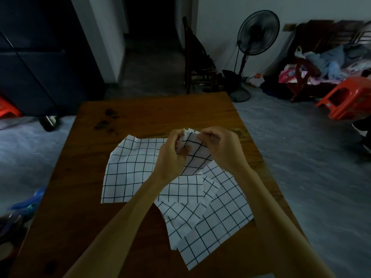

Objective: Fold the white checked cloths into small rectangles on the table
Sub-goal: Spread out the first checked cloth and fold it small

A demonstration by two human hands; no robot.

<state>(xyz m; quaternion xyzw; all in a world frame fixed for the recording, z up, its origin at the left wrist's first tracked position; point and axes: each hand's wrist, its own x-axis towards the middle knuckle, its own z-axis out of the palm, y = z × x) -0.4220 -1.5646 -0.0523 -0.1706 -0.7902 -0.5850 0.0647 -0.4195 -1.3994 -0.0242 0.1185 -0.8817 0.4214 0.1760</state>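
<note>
The left hand [170, 155] and right hand [218, 145] cover most of the bunched cloth [193, 155] between them, so its folds cannot be read. At three o'clock the red stool [345, 97] is smeared and cut by the edge. The pile [325, 63] at two o'clock is too blurred to identify.

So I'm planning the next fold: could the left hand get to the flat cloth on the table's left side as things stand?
Probably yes. The flat cloth lies open directly beside the left hand with nothing on top, but that hand is gripping the lifted cloth and would have to let go first.
</note>
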